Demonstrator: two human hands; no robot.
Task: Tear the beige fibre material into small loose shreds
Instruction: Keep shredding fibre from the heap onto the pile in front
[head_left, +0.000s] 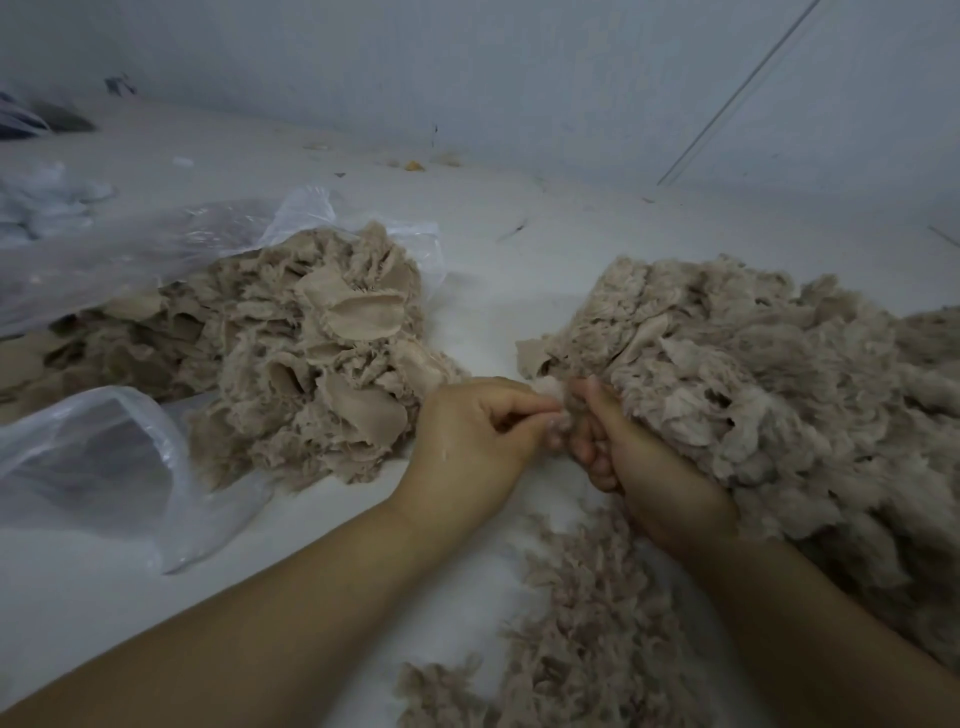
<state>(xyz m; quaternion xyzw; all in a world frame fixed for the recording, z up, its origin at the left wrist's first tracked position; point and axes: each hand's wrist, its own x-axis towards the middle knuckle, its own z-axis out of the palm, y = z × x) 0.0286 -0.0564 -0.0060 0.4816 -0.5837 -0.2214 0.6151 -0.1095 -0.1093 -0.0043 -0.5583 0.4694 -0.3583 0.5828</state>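
At your nine o'clock a plastic bag (104, 467) borders the left fibre heap (311, 353). Bare floor (483, 306) runs toward twelve. Your left hand (478, 441) and right hand (623, 457) both pinch one fibre tuft (558, 415) at the right heap's (753, 374) edge; shreds (582, 623) lie at six.

Two bare arms come in from the bottom edge. No sleeves cover them, and there is no watch, band or ring on either one. The left hand (470, 441) and the right hand (631, 457) have no gloves on, the fingers are short and rounded, and the nails that show are small and plain with no paint.
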